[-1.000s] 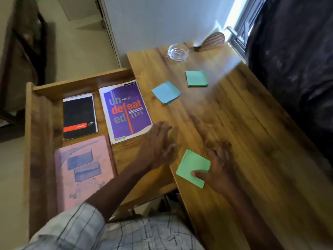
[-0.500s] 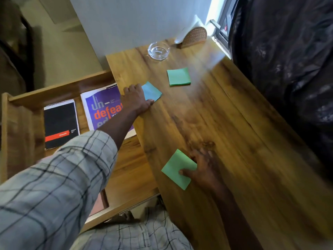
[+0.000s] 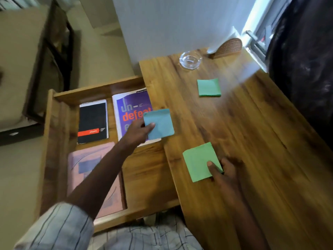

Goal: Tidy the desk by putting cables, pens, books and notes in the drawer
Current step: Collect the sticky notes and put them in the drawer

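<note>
Head view shows the blue note pad [image 3: 161, 124] pinched in the fingers of the left hand [image 3: 139, 131], held above the seam between worktop [image 3: 252, 141] and open drawer [image 3: 54, 134], over the purple book [image 3: 132, 109]. The right hand [image 3: 222, 173] grips a light green note pad [image 3: 199, 162] near the worktop's front-left edge, thumb on top. A darker green note pad [image 3: 209, 87] lies apart, farther back, untouched. Three books already lie in the drawer: the purple one, a black notebook [image 3: 93, 121] beside it, a pink book [image 3: 90, 168] nearer the person. I judge the books done and the three pads left; no cables or pens are visible. Beyond, a glass ashtray [image 3: 190, 60] and a woven wooden stand [image 3: 228, 47] sit at the back by the pale wall and window, with beige floor to the left.
</note>
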